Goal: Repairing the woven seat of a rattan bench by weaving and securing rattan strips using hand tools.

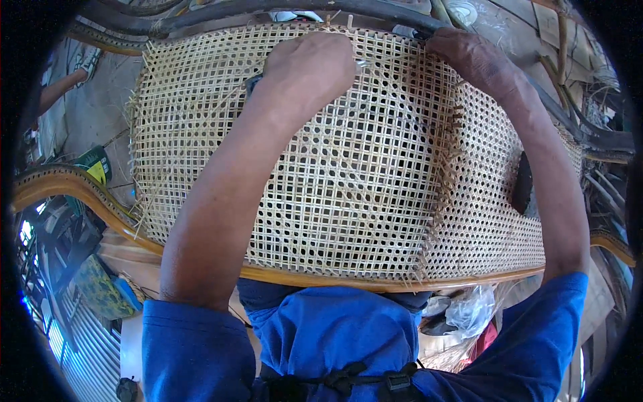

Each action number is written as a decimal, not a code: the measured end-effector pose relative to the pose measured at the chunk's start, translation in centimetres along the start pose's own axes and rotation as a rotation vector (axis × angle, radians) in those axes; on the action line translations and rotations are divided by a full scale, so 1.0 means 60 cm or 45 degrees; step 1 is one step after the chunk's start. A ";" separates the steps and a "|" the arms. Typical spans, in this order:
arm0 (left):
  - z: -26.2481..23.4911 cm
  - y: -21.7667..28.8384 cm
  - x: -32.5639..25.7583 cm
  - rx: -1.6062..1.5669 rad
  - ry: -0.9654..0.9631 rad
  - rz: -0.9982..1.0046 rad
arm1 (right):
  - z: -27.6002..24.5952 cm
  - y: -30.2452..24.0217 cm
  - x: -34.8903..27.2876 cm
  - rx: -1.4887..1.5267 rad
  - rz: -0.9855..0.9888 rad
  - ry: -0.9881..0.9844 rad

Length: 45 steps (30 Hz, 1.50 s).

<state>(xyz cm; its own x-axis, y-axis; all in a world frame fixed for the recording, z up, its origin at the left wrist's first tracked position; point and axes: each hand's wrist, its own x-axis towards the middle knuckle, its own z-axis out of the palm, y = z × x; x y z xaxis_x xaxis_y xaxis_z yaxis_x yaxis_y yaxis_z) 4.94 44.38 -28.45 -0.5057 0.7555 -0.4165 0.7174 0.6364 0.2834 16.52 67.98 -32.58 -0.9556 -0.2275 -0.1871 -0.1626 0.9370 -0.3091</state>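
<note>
A woven cane panel [348, 181] of pale, open mesh stretches over a curved wooden frame in front of me. Over its far middle part, my left hand [311, 63] is closed in a fist. A small shiny tip pokes out at its right side; the rest of what it holds is hidden. My right hand [465, 53] bends down at the panel's far edge, beside the dark far rail [221, 19]. Its fingers are curled and mostly hidden, and I cannot make out what they grip. Two short pegs [349, 21] stand up at the far edge.
The light brown front rail [321, 280] runs close to my body. A ragged ridge of cane ends [445, 181] crosses the panel on the right. At far left are another person's leg [61, 92] and a green-yellow box [94, 164]. A clear plastic bag [471, 310] lies below.
</note>
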 end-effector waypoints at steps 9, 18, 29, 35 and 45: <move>-0.004 -0.001 -0.004 -0.024 -0.067 -0.073 | -0.005 -0.009 -0.001 0.080 0.040 0.021; -0.019 -0.015 -0.025 0.037 -0.102 -0.003 | -0.002 -0.008 0.000 0.080 -0.018 0.072; -0.055 -0.025 -0.080 0.138 0.104 0.131 | -0.052 -0.178 0.048 0.900 0.276 0.115; -0.025 0.042 0.028 0.101 -0.023 0.171 | -0.029 -0.059 0.000 0.288 0.452 0.087; -0.081 0.130 0.085 0.471 -0.442 0.344 | 0.009 -0.032 -0.002 0.304 0.519 0.017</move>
<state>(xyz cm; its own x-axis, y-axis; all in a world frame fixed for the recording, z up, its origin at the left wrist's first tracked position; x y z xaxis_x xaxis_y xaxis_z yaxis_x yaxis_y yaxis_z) 5.61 53.94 -24.19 -0.1388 0.7489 -0.6479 0.9509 0.2835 0.1240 17.07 66.09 -32.47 -0.9331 0.1511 -0.3264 0.2861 0.8616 -0.4193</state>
